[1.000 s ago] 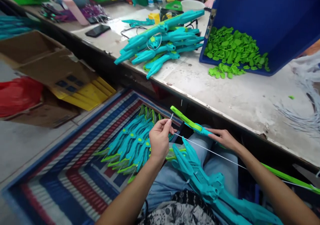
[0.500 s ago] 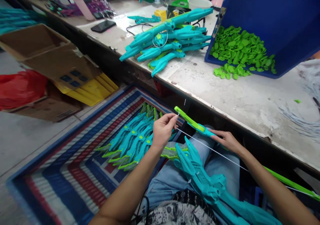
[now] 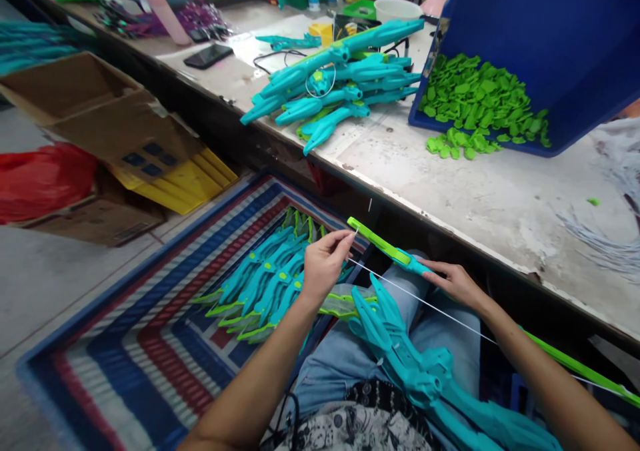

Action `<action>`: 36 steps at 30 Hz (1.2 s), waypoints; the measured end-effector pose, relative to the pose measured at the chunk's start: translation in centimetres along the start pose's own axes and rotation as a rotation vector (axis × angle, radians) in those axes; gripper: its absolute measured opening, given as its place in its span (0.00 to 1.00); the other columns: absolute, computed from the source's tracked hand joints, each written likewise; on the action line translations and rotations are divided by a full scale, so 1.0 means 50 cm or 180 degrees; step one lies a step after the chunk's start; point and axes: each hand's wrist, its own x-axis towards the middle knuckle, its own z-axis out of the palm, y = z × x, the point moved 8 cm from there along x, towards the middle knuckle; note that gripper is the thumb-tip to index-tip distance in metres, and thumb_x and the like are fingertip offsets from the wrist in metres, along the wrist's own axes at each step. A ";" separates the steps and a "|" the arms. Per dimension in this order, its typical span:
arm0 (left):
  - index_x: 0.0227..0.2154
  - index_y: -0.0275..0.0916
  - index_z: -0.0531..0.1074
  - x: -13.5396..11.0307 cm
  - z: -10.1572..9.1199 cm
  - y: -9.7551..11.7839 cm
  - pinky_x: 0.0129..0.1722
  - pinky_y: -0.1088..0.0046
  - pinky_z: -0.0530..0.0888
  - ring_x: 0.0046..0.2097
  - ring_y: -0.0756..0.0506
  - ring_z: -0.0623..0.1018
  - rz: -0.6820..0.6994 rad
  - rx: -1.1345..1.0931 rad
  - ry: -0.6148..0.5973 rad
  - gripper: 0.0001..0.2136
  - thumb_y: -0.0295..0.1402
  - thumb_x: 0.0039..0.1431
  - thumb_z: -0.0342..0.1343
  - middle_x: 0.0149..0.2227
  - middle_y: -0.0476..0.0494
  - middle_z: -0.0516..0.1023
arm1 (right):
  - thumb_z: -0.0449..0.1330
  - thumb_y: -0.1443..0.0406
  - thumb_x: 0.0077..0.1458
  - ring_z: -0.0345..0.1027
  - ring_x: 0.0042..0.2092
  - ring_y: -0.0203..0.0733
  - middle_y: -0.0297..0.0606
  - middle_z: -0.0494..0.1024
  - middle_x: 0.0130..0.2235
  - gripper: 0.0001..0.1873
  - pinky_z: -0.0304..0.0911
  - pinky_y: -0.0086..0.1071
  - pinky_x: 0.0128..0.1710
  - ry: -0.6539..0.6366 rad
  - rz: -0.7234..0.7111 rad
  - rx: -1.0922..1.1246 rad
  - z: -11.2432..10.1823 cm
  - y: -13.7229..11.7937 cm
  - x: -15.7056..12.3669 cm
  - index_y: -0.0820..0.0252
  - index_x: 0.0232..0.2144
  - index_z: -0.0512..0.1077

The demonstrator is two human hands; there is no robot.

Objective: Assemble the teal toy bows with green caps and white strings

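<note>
My left hand (image 3: 327,264) pinches the end of a white string (image 3: 425,302) beside the green tip of a toy bow (image 3: 377,239). The bow has bright green limbs and a teal middle part. My right hand (image 3: 457,282) grips it at the teal part, fingers stretched along it. Beyond my right forearm the other green limb (image 3: 565,357) runs to the lower right, with the string near it. Across my lap lie teal plastic bow pieces (image 3: 415,371). How the string end meets the tip is partly hidden by my left fingers.
A striped mat-lined bin (image 3: 165,317) at my left holds several teal and green bows (image 3: 265,271). On the worktable (image 3: 450,197) lie stacked teal parts (image 3: 340,77), a blue crate (image 3: 540,31) of green pieces (image 3: 480,97), white strings (image 3: 605,237) and a phone (image 3: 208,55). A cardboard box (image 3: 115,117) stands left.
The bow's green tip and my left hand have shifted very slightly down and left. Both hands keep their hold, and the view has moved a little.
</note>
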 end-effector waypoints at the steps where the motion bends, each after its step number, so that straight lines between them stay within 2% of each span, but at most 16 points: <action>1: 0.29 0.36 0.78 0.000 -0.001 -0.001 0.23 0.77 0.68 0.21 0.51 0.70 0.0004 0.0017 0.0025 0.10 0.39 0.49 0.62 0.16 0.52 0.70 | 0.57 0.50 0.53 0.72 0.51 0.53 0.34 0.77 0.50 0.24 0.67 0.45 0.53 0.0006 -0.0001 0.0000 0.000 -0.001 0.000 0.52 0.49 0.75; 8: 0.29 0.36 0.77 0.002 0.003 0.004 0.23 0.77 0.66 0.21 0.52 0.69 0.0066 -0.0130 0.0144 0.10 0.40 0.50 0.62 0.17 0.53 0.69 | 0.58 0.50 0.54 0.71 0.52 0.52 0.34 0.77 0.51 0.23 0.66 0.45 0.54 0.0027 -0.0042 0.0012 -0.001 -0.004 -0.002 0.51 0.48 0.75; 15: 0.31 0.37 0.76 -0.006 0.000 -0.012 0.24 0.78 0.67 0.22 0.52 0.70 0.0099 -0.0206 0.0313 0.11 0.40 0.53 0.61 0.17 0.53 0.69 | 0.57 0.50 0.54 0.71 0.52 0.52 0.33 0.77 0.51 0.23 0.66 0.45 0.55 0.0021 -0.0036 0.0006 0.000 -0.001 -0.002 0.52 0.49 0.75; 20: 0.31 0.36 0.76 -0.005 0.009 -0.009 0.25 0.77 0.67 0.22 0.52 0.70 0.0125 -0.0241 0.0198 0.10 0.40 0.53 0.61 0.18 0.53 0.70 | 0.57 0.50 0.55 0.71 0.52 0.52 0.34 0.77 0.51 0.23 0.67 0.44 0.53 0.0040 -0.0071 -0.0058 -0.001 -0.005 -0.006 0.52 0.49 0.75; 24: 0.29 0.37 0.75 -0.007 0.013 -0.010 0.25 0.76 0.68 0.22 0.51 0.71 0.0069 -0.0305 0.0087 0.10 0.40 0.53 0.61 0.17 0.53 0.69 | 0.56 0.50 0.55 0.74 0.48 0.51 0.36 0.78 0.49 0.24 0.70 0.42 0.48 0.0106 -0.0096 -0.0195 -0.003 -0.003 -0.013 0.51 0.50 0.74; 36: 0.29 0.36 0.74 -0.024 0.006 0.002 0.24 0.77 0.68 0.21 0.52 0.71 0.0173 -0.0032 0.0238 0.12 0.41 0.53 0.60 0.18 0.54 0.69 | 0.56 0.49 0.55 0.73 0.49 0.51 0.37 0.78 0.49 0.24 0.70 0.40 0.47 0.0165 -0.0104 -0.0161 -0.003 0.001 -0.012 0.52 0.49 0.75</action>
